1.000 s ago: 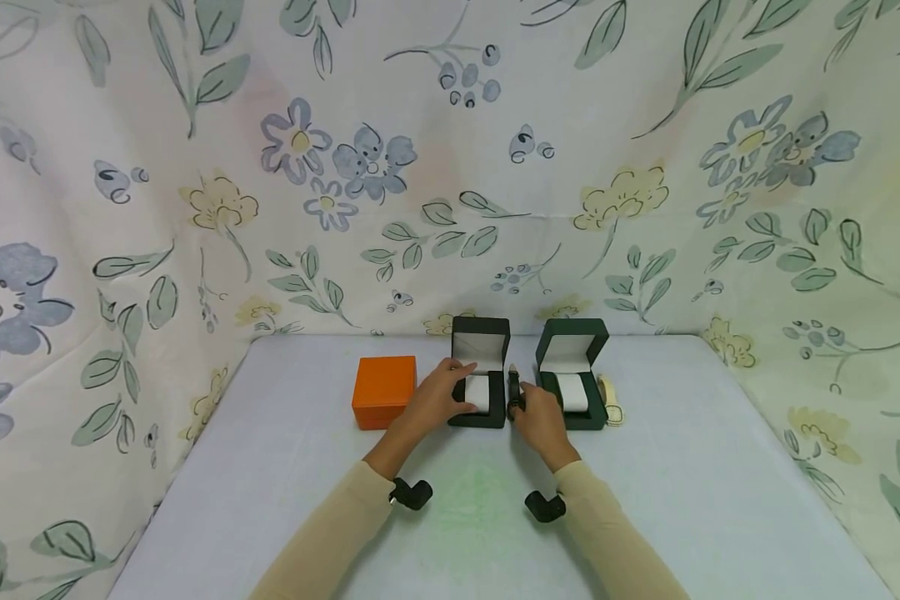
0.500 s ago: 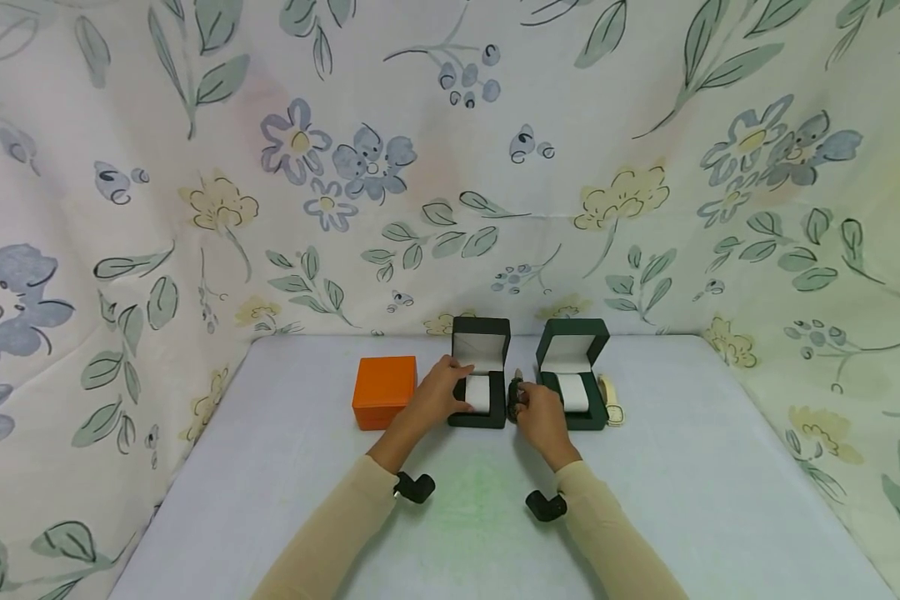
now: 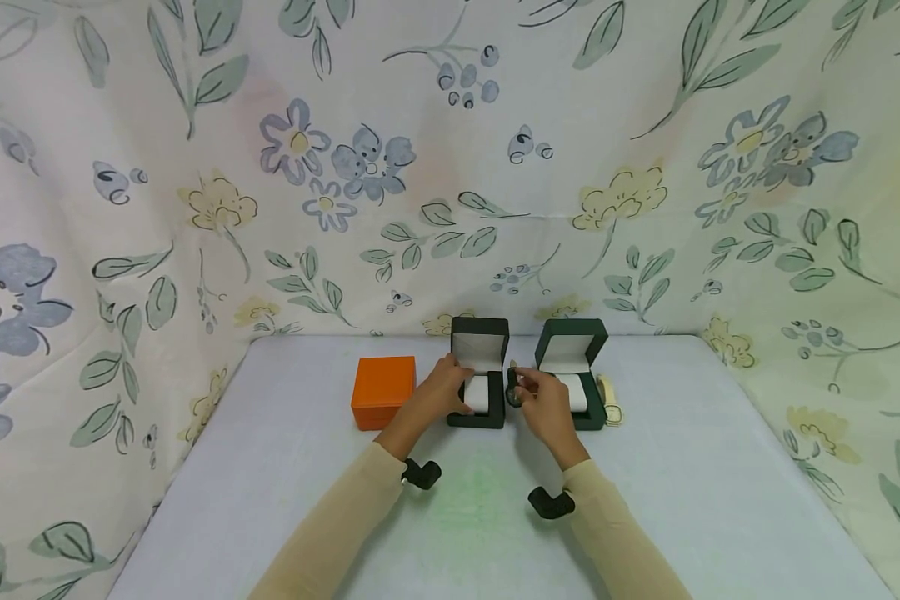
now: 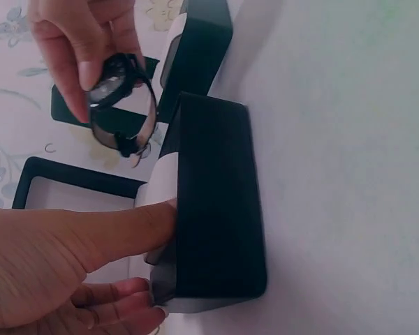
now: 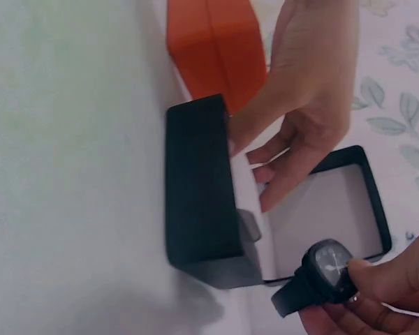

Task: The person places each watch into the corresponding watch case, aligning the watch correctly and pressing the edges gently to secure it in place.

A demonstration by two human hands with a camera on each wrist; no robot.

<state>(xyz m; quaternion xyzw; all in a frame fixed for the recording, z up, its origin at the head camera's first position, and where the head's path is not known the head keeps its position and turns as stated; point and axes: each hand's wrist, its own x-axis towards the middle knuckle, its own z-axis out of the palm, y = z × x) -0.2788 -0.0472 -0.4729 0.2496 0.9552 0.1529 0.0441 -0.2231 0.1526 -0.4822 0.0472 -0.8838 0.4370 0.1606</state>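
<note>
So right now the right hand (image 3: 546,406) has a black wristwatch (image 5: 320,276) pinched between thumb and fingertips, strap buckled into a loop, lifted off the table (image 3: 682,467) and hanging in the gap between the two dark green boxes; the left wrist view shows the same watch (image 4: 121,103) held up just past the corner of the left one. The left hand (image 3: 437,395) is on that left green box (image 3: 478,373), thumb against its near side and fingers curled round the white pillow (image 3: 480,393) inside, so it's steadying the box or gripping the cushion; can't really tell which.

Progress-wise, as far as I can judge: both green boxes are already open with lids standing up, the watch is picked up and in hand, but it isn't on the pillow yet; the cushion looks bare. What's left seems to be getting the strap round that pillow, seating it in the box and probably closing the lid.

The right green box (image 3: 570,367) is open too, white cushion showing, nothing on it that I can make out; a pale strap-like thing (image 3: 610,400) lies just right of it. An orange box (image 3: 383,391), closed, sits to the left, near the left hand but not touching.
</note>
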